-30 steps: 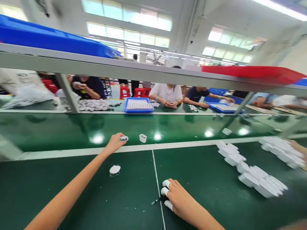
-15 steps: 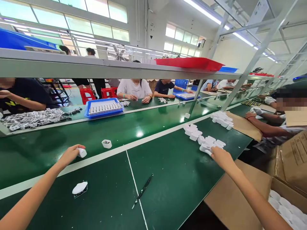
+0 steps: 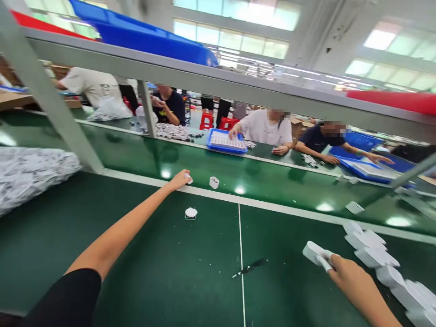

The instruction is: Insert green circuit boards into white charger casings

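My left hand (image 3: 177,180), arm stretched out, is closed on a small white plastic housing (image 3: 189,178) at the belt's near edge. Just right of it on the green belt stands another white housing (image 3: 214,182) with small parts inside. My right hand (image 3: 352,277), with white covers on its fingertips, grips a white plastic housing (image 3: 310,252) above the green mat. To its right lies a row of several white housings (image 3: 371,254). A small circuit board with a white disc (image 3: 191,213) on top lies on the mat. A slim black pen-like tool (image 3: 251,267) lies across the white line.
A large clear bag of white parts (image 3: 34,175) lies at left beside a slanted metal post (image 3: 64,95). An overhead shelf beam (image 3: 204,79) spans the view. Across the belt, people work near a blue tray (image 3: 226,141). A lone white housing (image 3: 354,207) stands on the belt.
The view has swung left. My right hand has picked up a white housing from the group and moved it left, away from the others. My left hand keeps its housing at the belt edge.
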Demonstrator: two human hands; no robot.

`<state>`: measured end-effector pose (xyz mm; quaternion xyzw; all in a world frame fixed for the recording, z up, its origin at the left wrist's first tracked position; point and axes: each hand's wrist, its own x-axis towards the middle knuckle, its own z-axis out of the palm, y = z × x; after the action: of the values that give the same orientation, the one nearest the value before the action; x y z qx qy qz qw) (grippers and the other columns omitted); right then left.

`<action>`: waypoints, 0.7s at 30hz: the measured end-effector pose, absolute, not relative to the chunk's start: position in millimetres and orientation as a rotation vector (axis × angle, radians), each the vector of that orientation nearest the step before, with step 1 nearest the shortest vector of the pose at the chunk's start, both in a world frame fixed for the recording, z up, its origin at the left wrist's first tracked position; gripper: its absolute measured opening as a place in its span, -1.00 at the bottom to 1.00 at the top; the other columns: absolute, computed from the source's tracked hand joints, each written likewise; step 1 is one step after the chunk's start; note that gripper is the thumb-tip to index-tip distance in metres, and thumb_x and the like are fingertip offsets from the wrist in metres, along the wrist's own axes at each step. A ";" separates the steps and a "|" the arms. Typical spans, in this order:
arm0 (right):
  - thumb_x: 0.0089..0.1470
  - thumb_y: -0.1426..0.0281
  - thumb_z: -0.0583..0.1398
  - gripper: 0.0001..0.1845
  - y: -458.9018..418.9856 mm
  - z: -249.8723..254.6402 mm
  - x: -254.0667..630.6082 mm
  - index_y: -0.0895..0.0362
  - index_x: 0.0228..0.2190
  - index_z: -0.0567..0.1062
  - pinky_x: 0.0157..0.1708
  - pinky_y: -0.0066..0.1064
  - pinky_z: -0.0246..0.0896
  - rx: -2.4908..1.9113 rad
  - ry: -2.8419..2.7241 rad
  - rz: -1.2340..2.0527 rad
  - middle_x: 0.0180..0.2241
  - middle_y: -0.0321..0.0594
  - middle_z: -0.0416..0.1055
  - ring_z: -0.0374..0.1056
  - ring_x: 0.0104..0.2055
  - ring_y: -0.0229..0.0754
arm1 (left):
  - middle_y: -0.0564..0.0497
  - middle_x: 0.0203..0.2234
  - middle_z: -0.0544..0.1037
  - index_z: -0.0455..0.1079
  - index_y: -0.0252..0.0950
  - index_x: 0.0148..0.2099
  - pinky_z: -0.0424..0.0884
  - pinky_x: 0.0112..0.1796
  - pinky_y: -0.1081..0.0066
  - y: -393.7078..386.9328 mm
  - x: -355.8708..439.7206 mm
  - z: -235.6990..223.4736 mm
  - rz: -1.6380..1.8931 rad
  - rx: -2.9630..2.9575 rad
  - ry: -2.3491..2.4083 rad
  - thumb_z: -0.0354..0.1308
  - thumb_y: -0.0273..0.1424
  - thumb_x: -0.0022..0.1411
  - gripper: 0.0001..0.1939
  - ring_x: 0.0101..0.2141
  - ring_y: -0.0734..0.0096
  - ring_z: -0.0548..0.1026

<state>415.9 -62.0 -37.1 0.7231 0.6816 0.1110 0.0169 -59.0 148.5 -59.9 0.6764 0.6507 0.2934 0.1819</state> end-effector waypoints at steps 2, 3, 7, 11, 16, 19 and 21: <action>-0.07 0.57 0.14 -0.74 -48.7 -36.3 386.0 0.05 -0.68 0.35 -0.65 -0.46 -0.05 2.074 2.303 0.330 -0.66 -0.29 0.37 0.33 -0.64 -0.17 | -0.12 0.02 0.45 0.34 -0.32 0.11 0.50 -0.05 0.11 152.4 -69.2 -70.2 0.802 1.957 1.832 0.15 -0.24 0.35 -0.63 -0.05 0.22 0.49; -0.05 0.56 0.14 -0.75 -43.2 -36.1 370.4 0.05 -0.66 0.35 -0.63 -0.45 -0.02 1.986 2.388 0.332 -0.65 -0.28 0.37 0.33 -0.62 -0.17 | -0.12 0.02 0.45 0.34 -0.32 0.11 0.49 -0.04 0.10 154.4 -72.2 -74.3 0.794 1.989 1.818 0.15 -0.25 0.35 -0.63 -0.04 0.22 0.49; -0.01 0.58 0.13 -0.79 -29.6 -41.6 302.8 0.06 -0.55 0.44 -0.51 -0.44 0.10 1.639 2.665 0.358 -0.54 -0.24 0.44 0.38 -0.50 -0.17 | -0.14 0.09 0.41 0.33 -0.31 0.12 0.45 0.03 0.03 158.2 -79.7 -87.1 0.782 2.138 1.705 0.15 -0.26 0.34 -0.63 0.04 0.16 0.44; -0.14 0.67 0.17 -0.78 -28.6 -57.3 237.1 0.11 -0.54 0.47 -0.46 -0.43 0.10 1.298 2.857 0.304 -0.52 -0.21 0.46 0.41 -0.45 -0.15 | -0.15 0.16 0.36 0.33 -0.31 0.15 0.33 0.13 -0.07 156.2 -91.3 -95.2 0.779 2.224 1.602 0.17 -0.27 0.33 -0.60 0.15 0.08 0.36; -0.07 0.62 0.17 -0.82 -25.2 -66.4 187.1 0.14 -0.57 0.47 -0.53 -0.41 -0.04 1.150 2.988 0.146 -0.57 -0.21 0.45 0.37 -0.52 -0.18 | -0.16 0.24 0.29 0.31 -0.30 0.18 0.13 0.24 -0.18 137.9 -102.5 -89.5 0.813 2.195 1.522 0.17 -0.25 0.32 -0.56 0.27 0.00 0.22; 0.14 0.52 0.10 -0.71 -8.7 -62.9 169.8 0.18 -0.57 0.47 -0.57 -0.41 -0.09 1.335 3.005 0.050 -0.61 -0.19 0.42 0.31 -0.60 -0.20 | -0.21 0.29 0.23 0.24 -0.32 0.25 0.06 0.29 -0.12 101.9 -91.2 -78.4 0.880 2.120 1.471 0.06 -0.23 0.38 -0.52 0.33 0.02 0.12; 0.23 0.47 0.06 -0.64 5.0 -58.5 157.7 0.21 -0.56 0.48 -0.60 -0.44 -0.07 1.467 3.004 -0.050 -0.65 -0.21 0.38 0.28 -0.64 -0.22 | -0.21 0.28 0.28 0.18 -0.29 0.30 0.17 0.27 0.05 67.3 -75.2 -71.1 0.898 2.061 1.414 -0.01 -0.20 0.38 -0.48 0.30 0.07 0.20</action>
<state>157.7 5.0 -58.5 0.4365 0.8939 -0.0149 -0.1009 -75.2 67.3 -71.1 0.7533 0.5169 0.3281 0.2404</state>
